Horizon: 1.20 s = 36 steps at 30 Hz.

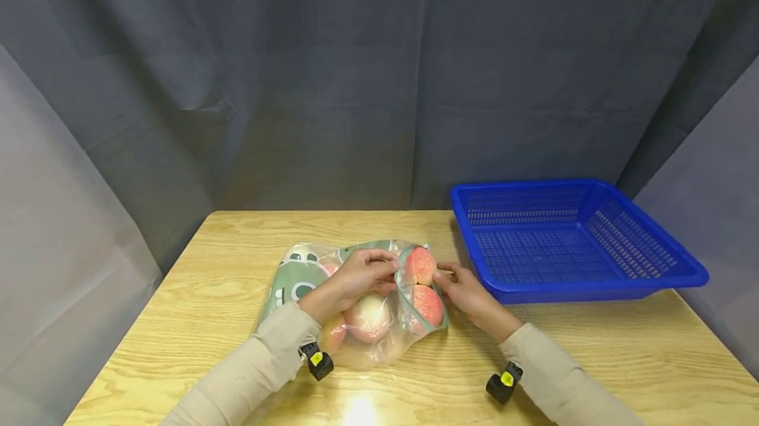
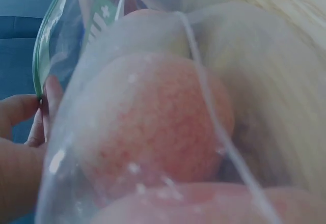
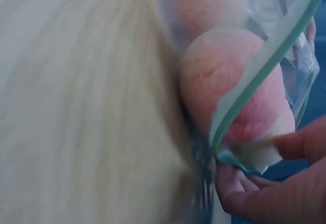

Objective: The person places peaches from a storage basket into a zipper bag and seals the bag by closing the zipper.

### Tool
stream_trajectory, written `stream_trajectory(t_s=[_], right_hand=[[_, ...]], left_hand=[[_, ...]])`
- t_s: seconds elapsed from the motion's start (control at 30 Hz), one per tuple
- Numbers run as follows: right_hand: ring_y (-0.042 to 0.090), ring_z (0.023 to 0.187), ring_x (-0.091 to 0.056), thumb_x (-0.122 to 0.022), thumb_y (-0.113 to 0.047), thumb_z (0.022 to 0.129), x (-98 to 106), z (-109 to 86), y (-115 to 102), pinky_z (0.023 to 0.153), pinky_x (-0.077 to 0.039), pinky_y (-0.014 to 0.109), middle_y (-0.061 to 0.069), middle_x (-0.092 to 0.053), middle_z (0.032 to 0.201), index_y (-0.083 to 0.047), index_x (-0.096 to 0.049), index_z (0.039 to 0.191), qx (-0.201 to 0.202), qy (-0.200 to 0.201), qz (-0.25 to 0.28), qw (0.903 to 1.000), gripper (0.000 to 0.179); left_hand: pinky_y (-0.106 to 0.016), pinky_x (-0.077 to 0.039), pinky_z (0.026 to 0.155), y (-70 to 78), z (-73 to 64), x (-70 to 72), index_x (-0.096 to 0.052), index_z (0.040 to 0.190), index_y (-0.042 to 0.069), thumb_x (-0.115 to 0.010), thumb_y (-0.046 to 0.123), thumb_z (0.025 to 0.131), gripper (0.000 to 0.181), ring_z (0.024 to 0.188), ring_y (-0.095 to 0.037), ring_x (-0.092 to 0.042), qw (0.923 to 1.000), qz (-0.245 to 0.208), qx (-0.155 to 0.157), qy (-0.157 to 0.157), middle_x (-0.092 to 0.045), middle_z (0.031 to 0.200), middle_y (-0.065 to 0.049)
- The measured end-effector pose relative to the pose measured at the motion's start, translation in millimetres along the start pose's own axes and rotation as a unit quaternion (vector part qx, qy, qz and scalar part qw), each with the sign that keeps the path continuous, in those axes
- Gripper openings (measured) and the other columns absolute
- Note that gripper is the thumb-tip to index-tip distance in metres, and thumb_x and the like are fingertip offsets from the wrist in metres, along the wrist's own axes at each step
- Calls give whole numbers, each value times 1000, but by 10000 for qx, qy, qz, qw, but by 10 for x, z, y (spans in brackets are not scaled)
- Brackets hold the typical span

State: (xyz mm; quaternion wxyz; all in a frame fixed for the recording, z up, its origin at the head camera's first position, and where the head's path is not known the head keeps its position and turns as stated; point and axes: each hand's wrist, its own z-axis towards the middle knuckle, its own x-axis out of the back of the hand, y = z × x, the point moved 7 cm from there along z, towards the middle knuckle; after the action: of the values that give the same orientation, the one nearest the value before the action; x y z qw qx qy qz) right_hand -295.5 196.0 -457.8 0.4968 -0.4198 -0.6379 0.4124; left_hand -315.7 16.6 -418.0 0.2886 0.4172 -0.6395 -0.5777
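A clear zip bag [image 1: 373, 355] printed with a green cartoon lies on the table with several peaches inside. Its mouth gapes toward the right, showing a red peach [image 1: 420, 266] and another peach [image 1: 428, 305] at the opening. My left hand [image 1: 363, 278] reaches over the bag and pinches the green zip edge [image 2: 38, 66] of its mouth between thumb and fingers. From the other side, my right hand [image 1: 470, 295] holds the opposite lip, thumb and fingertips right at the end of a peach [image 3: 229, 81]. A paler peach [image 1: 369, 317] sits deeper in the bag.
A blue plastic basket [image 1: 492, 291] with slotted walls stands at the right rear of the wooden table [image 1: 196, 281]. Behind the table hangs a dark grey curtain [image 1: 332, 83]. Small black cameras are strapped to both wrists.
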Motion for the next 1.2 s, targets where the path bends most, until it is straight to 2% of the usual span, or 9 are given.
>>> stream_trajectory(t_s=[0.13, 0.27, 0.4, 0.63, 0.8, 0.93, 1.03, 1.2], right_hand=[[22, 84, -63, -44, -3, 100, -14, -139, 136, 73, -60, 38, 24, -60, 104, 18, -37, 133, -147, -448, -263, 9985, 39], [14, 67, -62, -44, 2, 98, -14, -244, 241, 63, -60, 29, 15, -61, 85, 21, -47, 121, -292, -704, -36, 9971, 30], [12, 63, -62, -45, 1, 97, -14, -272, 272, 60, -60, 24, 9, -59, 75, 20, -54, 108, -300, -827, 211, 9959, 23], [11, 63, -62, -46, 0, 96, -40, -246, 301, 60, -59, 21, 8, -58, 75, 15, -56, 101, -407, -798, 410, 9951, 19], [11, 60, -61, -46, 0, 95, -47, -223, 214, 55, -57, 19, 9, -59, 76, 11, -54, 99, -368, -549, 483, 9966, 14], [13, 58, -61, -48, -3, 97, -53, -227, -35, 53, -57, 23, 9, -62, 72, 11, -52, 101, -26, -399, 393, 9984, 15], [13, 57, -61, -48, -3, 97, -79, -240, -260, 53, -57, 25, 8, -63, 67, 10, -51, 100, 256, -414, 392, 9980, 14], [11, 54, -60, -51, -3, 96, -156, -276, -567, 51, -55, 21, 4, -62, 64, 6, -50, 94, 569, -430, 701, 9950, 9]], left_hand=[[-26, -60, 73, -19, -12, 20, -56, 116, -11, -56, 1, 94, 25, 70, -11, -63, 9999, 49, 12, 92, -60, 84, -5], [-27, -60, 75, -25, -22, 14, -57, 114, -12, -56, -1, 92, 24, 70, -11, -63, 9999, 59, -28, 109, -60, 85, -5], [-26, -60, 74, -29, -27, -4, -58, 111, -12, -58, -2, 91, 22, 70, -11, -63, 10000, 35, -12, 92, -60, 85, -5], [-24, -60, 72, -41, -32, -1, -57, 113, -12, -59, -1, 91, 25, 69, -10, -63, 9998, 68, 86, 144, -60, 88, -6], [-24, -60, 71, -12, -42, 35, -59, 112, -9, -59, 2, 92, 24, 68, -9, -63, 9995, 108, 93, 268, -61, 86, -4], [-21, -57, 66, 142, -101, 143, -61, 108, -5, -60, 5, 91, 20, 67, -8, -62, 9988, 56, -97, 478, -63, 81, 0], [-21, -55, 65, 337, -183, 257, -62, 105, -4, -60, 4, 91, 17, 69, -9, -61, 9974, -72, -380, 604, -64, 80, 1], [-21, -56, 70, 699, -353, 462, -62, 100, 2, -59, 4, 93, 8, 72, -9, -61, 9935, -360, -866, 651, -65, 82, 1]])
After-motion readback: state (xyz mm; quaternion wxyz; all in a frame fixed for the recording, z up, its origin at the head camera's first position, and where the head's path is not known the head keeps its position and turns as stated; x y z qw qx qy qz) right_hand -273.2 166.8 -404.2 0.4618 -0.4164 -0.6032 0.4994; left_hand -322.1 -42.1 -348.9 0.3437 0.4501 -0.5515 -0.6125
